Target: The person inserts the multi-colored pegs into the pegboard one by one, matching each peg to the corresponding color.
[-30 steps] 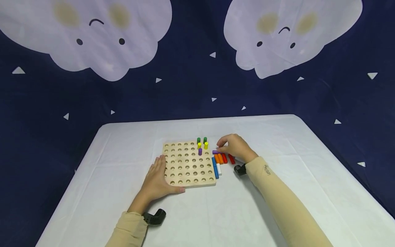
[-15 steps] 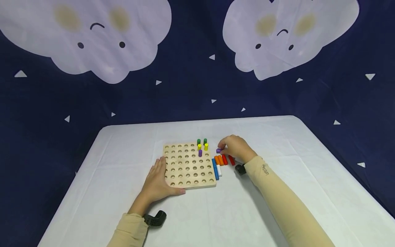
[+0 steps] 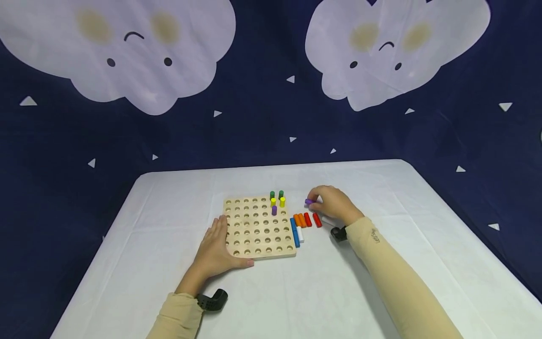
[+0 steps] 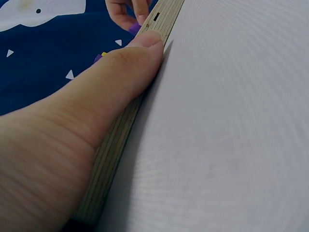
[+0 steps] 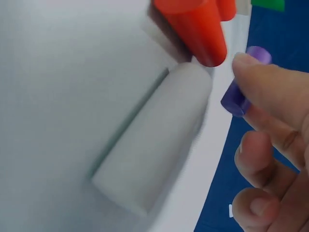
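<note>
So, right hand [image 3: 332,203]: right of centre in the frame, thumb and a finger clamped on a purple peg [image 3: 309,201] around its middle, ends poking out, I'd guess so it's easy to turn.
Left hand [image 3: 215,247]: left of centre, thumb spread apart from the fingers around the pegboard's lower-left corner, probably bracing it.
Pegboard [image 3: 251,228]: mid-frame, lying flat.
Standing pegs: two green [image 3: 272,194], two yellow [image 3: 282,202], one purple [image 3: 274,210], upper right of the board, looks like rows by colour.
Loose pegs: orange [image 3: 299,220], red [image 3: 317,220], blue [image 3: 295,232], white [image 3: 300,234], lying just right of the board, presumably for reach.
Writing: tiny sideways print on the right sleeve [image 3: 394,263], lower right, maybe "Lets-something", can't really tell.
</note>
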Tool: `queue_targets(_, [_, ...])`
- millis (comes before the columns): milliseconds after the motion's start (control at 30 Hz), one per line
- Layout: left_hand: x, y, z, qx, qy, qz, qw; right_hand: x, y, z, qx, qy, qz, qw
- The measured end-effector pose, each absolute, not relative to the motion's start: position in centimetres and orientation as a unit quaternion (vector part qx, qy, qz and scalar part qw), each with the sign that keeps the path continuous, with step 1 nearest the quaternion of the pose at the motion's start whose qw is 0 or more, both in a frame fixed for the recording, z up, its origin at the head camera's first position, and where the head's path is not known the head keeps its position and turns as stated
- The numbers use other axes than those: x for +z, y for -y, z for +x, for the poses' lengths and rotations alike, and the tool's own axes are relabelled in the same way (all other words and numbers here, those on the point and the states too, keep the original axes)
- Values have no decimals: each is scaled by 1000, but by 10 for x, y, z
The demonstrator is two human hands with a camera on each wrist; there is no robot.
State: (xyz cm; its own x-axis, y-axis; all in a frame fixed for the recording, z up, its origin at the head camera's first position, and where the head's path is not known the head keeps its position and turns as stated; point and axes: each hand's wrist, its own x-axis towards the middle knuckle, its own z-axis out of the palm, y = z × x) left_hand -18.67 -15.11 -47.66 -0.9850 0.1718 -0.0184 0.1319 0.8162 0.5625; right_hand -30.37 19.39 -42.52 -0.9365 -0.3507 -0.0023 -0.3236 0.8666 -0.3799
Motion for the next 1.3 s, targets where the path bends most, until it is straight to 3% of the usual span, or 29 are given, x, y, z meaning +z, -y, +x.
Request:
queue_targets(433, [-477, 151, -188, 297, -951, 79, 34, -430, -193, -301, -368, -921, -126, 26])
queue_targets(767, [-478, 151, -188, 295, -951, 80, 34, -431, -179, -298, -432, -892, -115, 59])
queue_targets(1300, [-477, 151, -187, 299, -950, 80, 33, -443, -143, -298, -429, -888, -151, 73])
